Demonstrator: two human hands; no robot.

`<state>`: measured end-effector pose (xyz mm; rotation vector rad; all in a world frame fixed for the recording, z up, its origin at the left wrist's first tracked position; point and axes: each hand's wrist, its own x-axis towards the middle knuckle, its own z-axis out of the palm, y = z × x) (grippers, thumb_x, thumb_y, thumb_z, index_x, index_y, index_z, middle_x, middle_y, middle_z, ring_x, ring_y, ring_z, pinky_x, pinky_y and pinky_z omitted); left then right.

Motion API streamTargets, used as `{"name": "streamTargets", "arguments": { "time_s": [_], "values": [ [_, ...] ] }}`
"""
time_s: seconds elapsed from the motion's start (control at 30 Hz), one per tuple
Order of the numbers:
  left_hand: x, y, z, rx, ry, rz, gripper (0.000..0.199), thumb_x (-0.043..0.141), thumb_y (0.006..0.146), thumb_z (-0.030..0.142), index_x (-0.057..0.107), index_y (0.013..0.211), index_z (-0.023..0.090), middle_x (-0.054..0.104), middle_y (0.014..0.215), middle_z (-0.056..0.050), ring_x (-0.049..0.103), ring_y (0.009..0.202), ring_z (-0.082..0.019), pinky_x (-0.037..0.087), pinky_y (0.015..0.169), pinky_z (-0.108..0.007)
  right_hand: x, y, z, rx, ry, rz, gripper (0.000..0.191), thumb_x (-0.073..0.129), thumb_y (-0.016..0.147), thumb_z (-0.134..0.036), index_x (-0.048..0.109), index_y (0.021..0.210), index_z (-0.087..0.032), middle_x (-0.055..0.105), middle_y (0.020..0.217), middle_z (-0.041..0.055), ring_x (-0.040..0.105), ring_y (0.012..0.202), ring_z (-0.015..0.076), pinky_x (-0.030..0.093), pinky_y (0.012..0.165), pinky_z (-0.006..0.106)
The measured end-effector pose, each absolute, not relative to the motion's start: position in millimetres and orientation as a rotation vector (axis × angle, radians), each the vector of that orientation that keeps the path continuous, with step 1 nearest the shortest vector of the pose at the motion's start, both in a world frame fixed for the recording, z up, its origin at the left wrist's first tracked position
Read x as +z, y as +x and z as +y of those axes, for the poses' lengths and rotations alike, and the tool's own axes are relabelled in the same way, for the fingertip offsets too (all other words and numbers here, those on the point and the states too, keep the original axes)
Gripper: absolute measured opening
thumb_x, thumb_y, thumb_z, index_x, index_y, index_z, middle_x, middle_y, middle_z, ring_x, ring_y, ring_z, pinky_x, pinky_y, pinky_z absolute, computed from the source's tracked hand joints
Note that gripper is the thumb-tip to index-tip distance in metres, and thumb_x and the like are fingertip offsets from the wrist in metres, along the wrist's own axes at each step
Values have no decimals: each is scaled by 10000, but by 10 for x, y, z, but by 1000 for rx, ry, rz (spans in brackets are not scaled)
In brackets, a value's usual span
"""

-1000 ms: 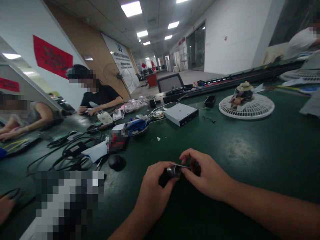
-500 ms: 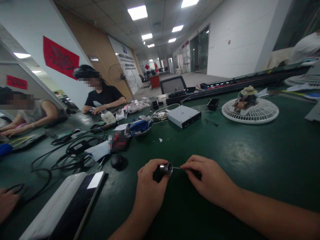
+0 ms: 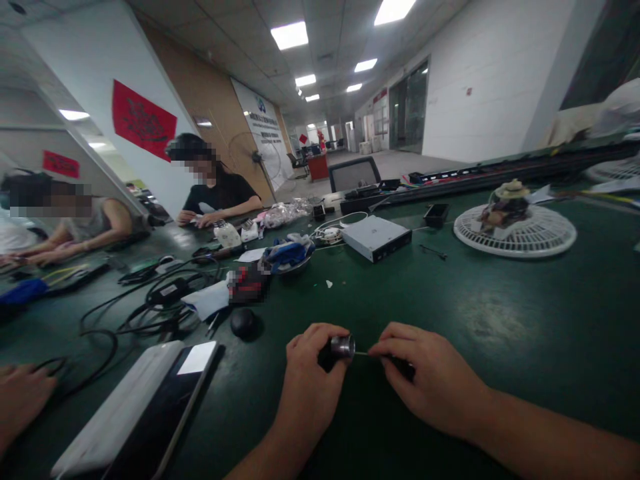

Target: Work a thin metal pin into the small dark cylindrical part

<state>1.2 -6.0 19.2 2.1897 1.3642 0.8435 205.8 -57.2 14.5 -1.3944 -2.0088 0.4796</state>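
L hand (image 3: 313,380): fingers curled shut round a short steel cylinder (image 3: 343,346) w/ a dark rear section, bright end facing 3 o'clock. R hand (image 3: 430,377): fingers pinched shut on a thin wire pin (image 3: 363,353), w/ a small dark part (image 3: 403,368) in the same grip, hard to ID. Pin runs roughly level to the cylinder's end; can't tell if the tip touches or enters it. No firm join visible, so how much is done vs left can't be told from here.

Both hands sit close together, low over the green bench mat (image 3: 500,313). Nearest edges: black rounded object (image 3: 243,322) at 10 o'clock, white-and-black slab device (image 3: 135,413) at 9, its corner near L hand. Silver optical drive (image 3: 376,238) at 12, well apart. White round fan guard (image 3: 515,230) at 2, also well apart. Black cables (image 3: 165,313) at 10, w/ a co-worker's hand (image 3: 20,400) past them at 9. Near bench edge out of view.
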Motion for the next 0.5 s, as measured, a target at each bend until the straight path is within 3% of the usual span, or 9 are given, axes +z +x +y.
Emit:
{"name": "streamTargets", "arguments": {
  "time_s": [0.5],
  "values": [
    [138,1,-58,825,2164,1284,263,686,800,109,662,1000,278,684,1021,13,621,991,-223,465,898,-416,130,2053,-559,436,-1405,-1981,334,489,929,-116,715,1132,-256,666,1006,18,633,901,168,509,780,330]
  ]
}}
